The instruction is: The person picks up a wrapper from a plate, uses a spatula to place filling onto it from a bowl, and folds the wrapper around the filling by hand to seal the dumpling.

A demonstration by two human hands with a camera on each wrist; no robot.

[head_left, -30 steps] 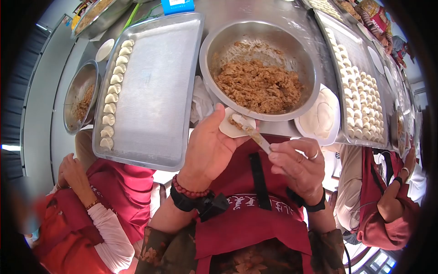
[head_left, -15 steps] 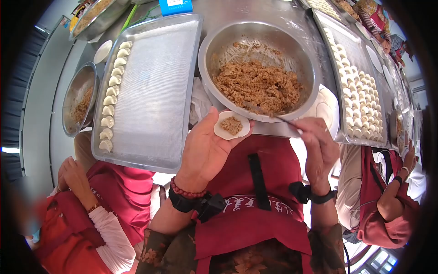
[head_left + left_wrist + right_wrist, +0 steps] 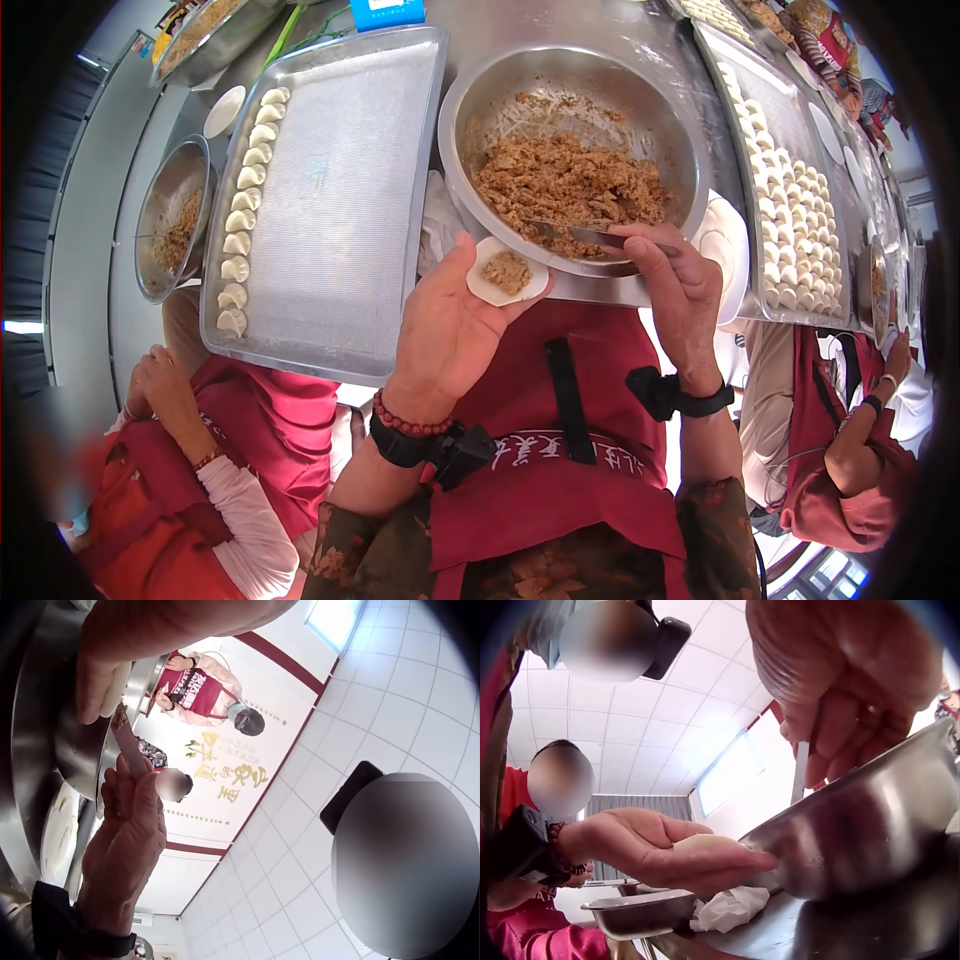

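In the head view my left hand [image 3: 445, 325] lies palm up with a round dough wrapper [image 3: 490, 291] on its fingers, a small mound of filling [image 3: 507, 271] in the wrapper's middle. My right hand [image 3: 680, 290] grips a flat spatula [image 3: 600, 237], whose far end rests in the brown filling [image 3: 570, 180] inside the large steel bowl [image 3: 695, 130]. The right wrist view shows the left hand [image 3: 660, 851] from the side, nearly flat under the wrapper [image 3: 709, 841], beside the bowl's outer wall [image 3: 840, 840].
A tray [image 3: 340, 150] on the left holds one column of folded dumplings [image 3: 241, 220]. Stacked wrappers [image 3: 715, 250] lie right of the bowl, and a fuller dumpling tray [image 3: 800, 220] stands beyond. White cloth [image 3: 438, 222] sits between tray and bowl. People sit on both sides.
My right hand moved from the wrapper out to the right, then back over the bowl's near rim with the spatula in the filling. The left hand with the wrapper shifted slightly.
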